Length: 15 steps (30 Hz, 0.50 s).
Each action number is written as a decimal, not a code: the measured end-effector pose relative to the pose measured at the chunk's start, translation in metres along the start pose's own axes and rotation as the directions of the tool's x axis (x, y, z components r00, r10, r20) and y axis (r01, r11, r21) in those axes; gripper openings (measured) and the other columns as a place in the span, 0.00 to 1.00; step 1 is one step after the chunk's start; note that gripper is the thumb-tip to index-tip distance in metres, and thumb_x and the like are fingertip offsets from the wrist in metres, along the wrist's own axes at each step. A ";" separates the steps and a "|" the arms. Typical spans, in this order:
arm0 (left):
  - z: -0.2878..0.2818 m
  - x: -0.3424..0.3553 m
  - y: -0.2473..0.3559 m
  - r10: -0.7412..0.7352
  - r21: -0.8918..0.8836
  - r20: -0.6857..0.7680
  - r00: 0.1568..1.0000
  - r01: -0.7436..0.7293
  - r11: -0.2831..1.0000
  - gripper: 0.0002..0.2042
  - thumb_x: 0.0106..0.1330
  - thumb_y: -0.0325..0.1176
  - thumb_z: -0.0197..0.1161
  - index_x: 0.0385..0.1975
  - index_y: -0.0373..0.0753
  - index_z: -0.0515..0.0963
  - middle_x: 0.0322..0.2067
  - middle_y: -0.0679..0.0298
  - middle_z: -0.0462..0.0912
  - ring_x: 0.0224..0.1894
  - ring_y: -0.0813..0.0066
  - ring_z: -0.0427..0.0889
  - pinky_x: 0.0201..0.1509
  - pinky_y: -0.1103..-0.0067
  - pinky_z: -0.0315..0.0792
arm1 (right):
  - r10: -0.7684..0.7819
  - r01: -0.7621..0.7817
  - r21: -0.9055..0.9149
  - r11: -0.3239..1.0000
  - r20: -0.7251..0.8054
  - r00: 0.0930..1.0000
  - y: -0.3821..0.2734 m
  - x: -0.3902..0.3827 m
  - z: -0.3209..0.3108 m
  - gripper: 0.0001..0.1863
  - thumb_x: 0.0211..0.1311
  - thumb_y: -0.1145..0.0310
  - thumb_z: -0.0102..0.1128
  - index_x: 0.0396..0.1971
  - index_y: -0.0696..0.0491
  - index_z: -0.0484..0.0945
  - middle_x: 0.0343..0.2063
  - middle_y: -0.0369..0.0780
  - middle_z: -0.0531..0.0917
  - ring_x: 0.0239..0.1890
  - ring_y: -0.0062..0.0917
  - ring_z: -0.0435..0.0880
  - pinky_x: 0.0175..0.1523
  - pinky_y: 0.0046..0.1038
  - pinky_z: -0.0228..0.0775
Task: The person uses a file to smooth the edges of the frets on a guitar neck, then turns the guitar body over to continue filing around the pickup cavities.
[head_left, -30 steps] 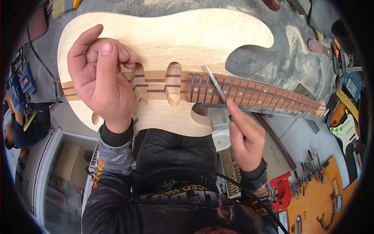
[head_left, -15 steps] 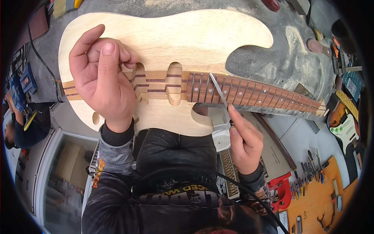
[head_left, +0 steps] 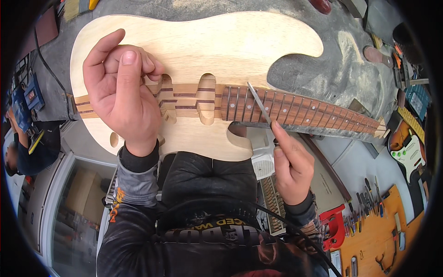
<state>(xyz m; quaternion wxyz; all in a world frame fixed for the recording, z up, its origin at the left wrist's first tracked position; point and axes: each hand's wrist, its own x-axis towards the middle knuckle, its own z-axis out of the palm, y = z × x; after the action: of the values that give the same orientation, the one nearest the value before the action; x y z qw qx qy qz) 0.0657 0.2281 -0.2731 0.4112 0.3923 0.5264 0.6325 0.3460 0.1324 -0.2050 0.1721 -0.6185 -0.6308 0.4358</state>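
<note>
A pale wooden electric guitar body (head_left: 221, 37) lies flat across the bench, with routed cavities and darker stripes along its middle. Its dark fretboard (head_left: 300, 107), with metal frets and round pale dots, runs off to the right. My left hand (head_left: 122, 87) rests palm up on the left part of the body, fingers loosely curled and thumb apart, nothing in it. In my right hand (head_left: 295, 168), below the fretboard, is a thin metal file (head_left: 259, 102), index finger stretched along it. The file slants over the frets near the body end; its tip reaches just past the fretboard's far edge.
Sawdust lies on the grey bench top (head_left: 318, 76). At the right are another guitar with a white pickguard (head_left: 408, 157), a red clamp-like tool (head_left: 334, 226) and several hand tools on a wooden board (head_left: 369, 240). Another person (head_left: 37, 147) is at far left.
The file has slid slightly away from me and a little left, its tip now past the fretboard's edge. My right hand has shifted slightly with it. My left hand stays nearly still.
</note>
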 end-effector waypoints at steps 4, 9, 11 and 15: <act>0.000 0.000 -0.001 -0.002 -0.015 -0.003 1.000 0.002 1.000 0.16 0.80 0.23 0.56 0.63 0.25 0.69 0.31 0.60 0.80 0.30 0.77 0.77 0.36 0.78 0.74 | 0.055 -0.052 0.192 0.980 -0.015 0.998 0.004 -0.008 0.001 0.30 0.63 0.87 0.61 0.67 0.57 0.81 0.26 0.42 0.77 0.27 0.23 0.78 0.36 0.26 0.72; 0.000 0.000 0.000 -0.013 -0.024 -0.010 1.000 0.013 1.000 0.16 0.79 0.23 0.56 0.62 0.25 0.70 0.31 0.60 0.80 0.31 0.77 0.77 0.36 0.78 0.75 | 0.034 -0.035 0.032 0.999 0.048 0.998 -0.005 0.006 -0.004 0.31 0.61 0.86 0.63 0.67 0.57 0.81 0.25 0.40 0.75 0.26 0.25 0.77 0.34 0.27 0.71; 0.000 -0.001 0.000 -0.016 -0.031 -0.014 1.000 0.016 0.999 0.16 0.79 0.23 0.56 0.62 0.25 0.70 0.31 0.60 0.80 0.31 0.78 0.77 0.36 0.78 0.75 | -0.047 0.061 -0.170 0.984 0.083 0.995 -0.010 0.021 -0.009 0.32 0.60 0.87 0.63 0.67 0.57 0.81 0.25 0.40 0.74 0.26 0.25 0.77 0.34 0.27 0.71; -0.003 0.000 -0.003 -0.004 -0.037 0.006 1.000 0.005 0.999 0.16 0.79 0.23 0.56 0.62 0.26 0.70 0.31 0.61 0.81 0.31 0.78 0.78 0.35 0.78 0.75 | -0.077 0.099 -0.219 0.971 0.108 0.991 -0.013 0.023 -0.008 0.33 0.61 0.87 0.63 0.68 0.56 0.80 0.25 0.40 0.74 0.25 0.25 0.76 0.34 0.26 0.69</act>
<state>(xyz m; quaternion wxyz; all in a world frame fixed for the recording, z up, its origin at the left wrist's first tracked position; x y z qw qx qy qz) 0.0633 0.2277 -0.2764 0.4212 0.3853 0.5144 0.6400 0.3400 0.1580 -0.1984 0.0891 -0.5830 -0.7103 0.3842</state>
